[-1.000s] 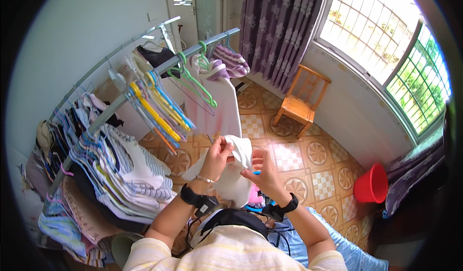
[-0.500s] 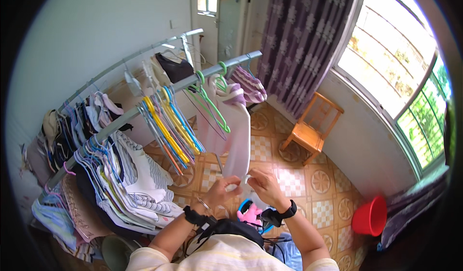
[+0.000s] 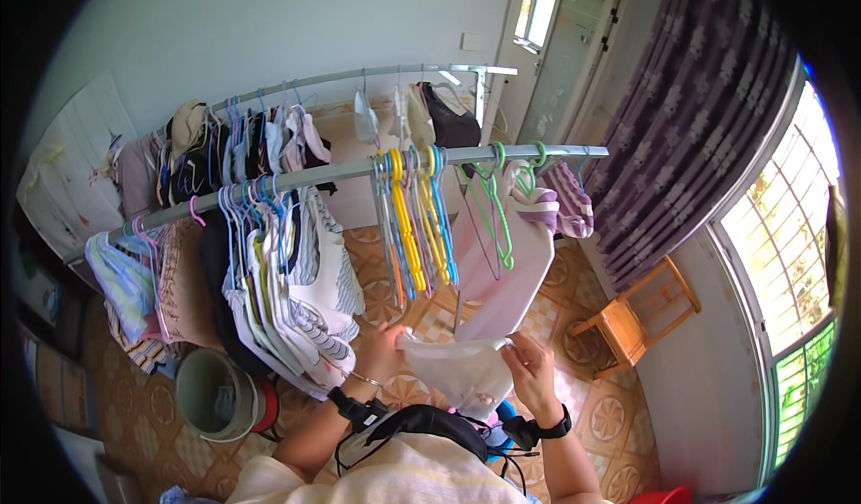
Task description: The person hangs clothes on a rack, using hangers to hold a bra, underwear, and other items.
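Note:
Stretched by its top edge between my hands is a small white garment that looks like underpants point(image 3: 457, 374), narrowing downward in front of my waist. My left hand point(image 3: 384, 353) is closed on one top corner. At the other corner, my right hand point(image 3: 531, 369) pinches the edge between thumb and fingers. Beyond them, bare yellow hangers point(image 3: 404, 226) and green hangers point(image 3: 491, 208) hang from the front rail point(image 3: 359, 169) of a clothes rack. A long pale pink cloth point(image 3: 507, 271) hangs behind the green ones. Partly hidden under the garment is a blue basin point(image 3: 505, 414) with something pink inside.
Shirts on hangers point(image 3: 282, 298) crowd the rail's left part. More clothes hang on the rear rail point(image 3: 332, 78). A grey-green bucket point(image 3: 199, 396) stands on the tiled floor at left, a wooden chair point(image 3: 632, 329) at right. Something red point(image 3: 664, 496) shows at the bottom edge.
My hands have moved apart, and the white garment, bunched between them before, is now spread out. The view has swung left, so the rack and chair appear further right.

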`<state>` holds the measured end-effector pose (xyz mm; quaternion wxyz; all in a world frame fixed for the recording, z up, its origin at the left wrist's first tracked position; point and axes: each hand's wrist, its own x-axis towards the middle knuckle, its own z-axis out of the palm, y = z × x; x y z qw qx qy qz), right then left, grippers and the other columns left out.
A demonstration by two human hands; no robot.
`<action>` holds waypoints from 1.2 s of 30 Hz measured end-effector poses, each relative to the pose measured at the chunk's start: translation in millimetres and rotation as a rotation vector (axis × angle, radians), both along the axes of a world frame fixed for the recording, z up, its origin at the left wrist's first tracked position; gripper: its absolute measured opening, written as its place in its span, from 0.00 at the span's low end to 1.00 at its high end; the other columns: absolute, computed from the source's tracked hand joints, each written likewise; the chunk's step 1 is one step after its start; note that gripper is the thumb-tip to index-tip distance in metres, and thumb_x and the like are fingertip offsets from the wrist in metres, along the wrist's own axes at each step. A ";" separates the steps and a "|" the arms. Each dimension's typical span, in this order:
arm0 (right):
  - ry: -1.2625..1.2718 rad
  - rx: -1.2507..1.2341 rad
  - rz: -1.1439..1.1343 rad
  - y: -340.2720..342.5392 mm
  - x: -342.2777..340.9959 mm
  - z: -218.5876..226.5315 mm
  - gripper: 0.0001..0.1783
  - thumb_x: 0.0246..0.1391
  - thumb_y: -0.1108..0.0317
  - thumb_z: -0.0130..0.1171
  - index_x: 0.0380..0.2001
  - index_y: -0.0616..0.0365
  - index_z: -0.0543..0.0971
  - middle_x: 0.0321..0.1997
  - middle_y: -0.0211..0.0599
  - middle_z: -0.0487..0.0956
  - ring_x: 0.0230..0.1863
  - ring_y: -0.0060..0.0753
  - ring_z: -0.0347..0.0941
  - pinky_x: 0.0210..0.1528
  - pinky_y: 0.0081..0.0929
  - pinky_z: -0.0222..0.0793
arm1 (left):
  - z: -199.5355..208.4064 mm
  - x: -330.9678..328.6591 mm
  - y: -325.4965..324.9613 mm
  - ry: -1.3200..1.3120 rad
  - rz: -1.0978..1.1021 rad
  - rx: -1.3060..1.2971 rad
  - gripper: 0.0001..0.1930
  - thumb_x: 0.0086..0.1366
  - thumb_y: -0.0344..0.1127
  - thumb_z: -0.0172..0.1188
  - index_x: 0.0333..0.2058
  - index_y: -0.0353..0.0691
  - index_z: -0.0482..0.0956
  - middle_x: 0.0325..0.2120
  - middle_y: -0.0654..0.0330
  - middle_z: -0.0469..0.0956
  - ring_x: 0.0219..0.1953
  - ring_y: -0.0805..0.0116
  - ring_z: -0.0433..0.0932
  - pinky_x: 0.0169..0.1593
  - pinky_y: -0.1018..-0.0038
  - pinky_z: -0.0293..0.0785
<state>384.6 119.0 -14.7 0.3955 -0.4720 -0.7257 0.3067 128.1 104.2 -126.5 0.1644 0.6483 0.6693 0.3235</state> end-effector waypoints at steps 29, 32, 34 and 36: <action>-0.262 0.083 -0.082 211.5 -189.6 -52.5 0.12 0.57 0.63 0.47 0.39 0.60 0.67 0.36 0.59 0.75 0.39 0.61 0.73 0.39 0.49 0.68 | 15.5 -66.6 -63.9 -0.700 0.168 0.031 0.12 0.50 0.23 0.49 0.36 0.32 0.73 0.26 0.61 0.75 0.29 0.75 0.72 0.34 0.79 0.69; -0.093 0.068 -0.073 206.1 -177.6 -39.4 0.10 0.57 0.66 0.44 0.38 0.61 0.64 0.30 0.55 0.74 0.31 0.58 0.71 0.33 0.46 0.65 | 10.6 -69.4 -64.2 -0.814 0.197 0.004 0.12 0.50 0.22 0.49 0.36 0.33 0.73 0.26 0.62 0.73 0.28 0.76 0.70 0.34 0.80 0.68; -0.043 0.083 -0.058 199.3 -157.8 -31.3 0.10 0.57 0.67 0.44 0.39 0.60 0.64 0.28 0.52 0.73 0.29 0.52 0.71 0.32 0.44 0.65 | 4.9 -69.0 -58.2 -0.863 0.216 0.004 0.12 0.50 0.22 0.49 0.36 0.35 0.71 0.27 0.63 0.70 0.29 0.77 0.68 0.34 0.81 0.66; 0.040 0.067 0.027 172.0 -139.1 -16.5 0.09 0.59 0.67 0.47 0.39 0.59 0.64 0.24 0.44 0.69 0.26 0.36 0.68 0.29 0.34 0.65 | 13.6 -73.0 -55.5 -0.857 0.221 -0.012 0.12 0.50 0.21 0.48 0.36 0.35 0.70 0.27 0.63 0.70 0.29 0.77 0.68 0.34 0.81 0.65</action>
